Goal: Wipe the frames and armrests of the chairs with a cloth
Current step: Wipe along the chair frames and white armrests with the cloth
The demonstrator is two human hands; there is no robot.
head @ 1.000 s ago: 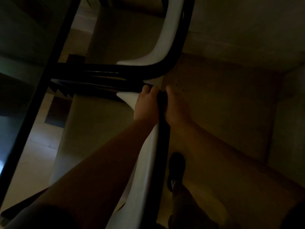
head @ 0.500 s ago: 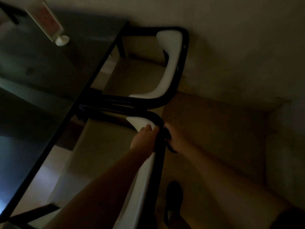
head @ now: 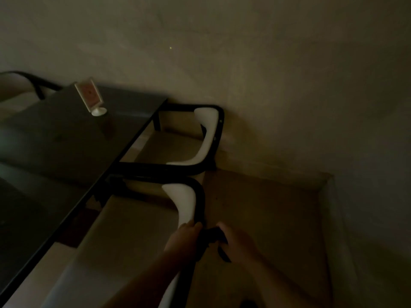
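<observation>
The room is dim. The near chair (head: 200,196) has a black tube frame and a white backrest (head: 184,201). My left hand (head: 183,241) grips the top of that backrest and frame. My right hand (head: 235,241) sits just right of the frame, closed on a dark cloth (head: 213,235) that is pressed against the black tube. A second chair of the same kind (head: 219,134) stands farther away against the wall, pushed in at the table.
A dark glass table (head: 66,152) with a black edge fills the left side. A small card stand (head: 90,98) sits on it. A wall runs behind the chairs; tan floor (head: 266,207) lies to the right. Another chair (head: 26,82) shows at far left.
The view has tilted up, showing more table and wall. Both hands have slid back along the near chair's top rail, away from its rounded corner, with the cloth now visible in my right hand.
</observation>
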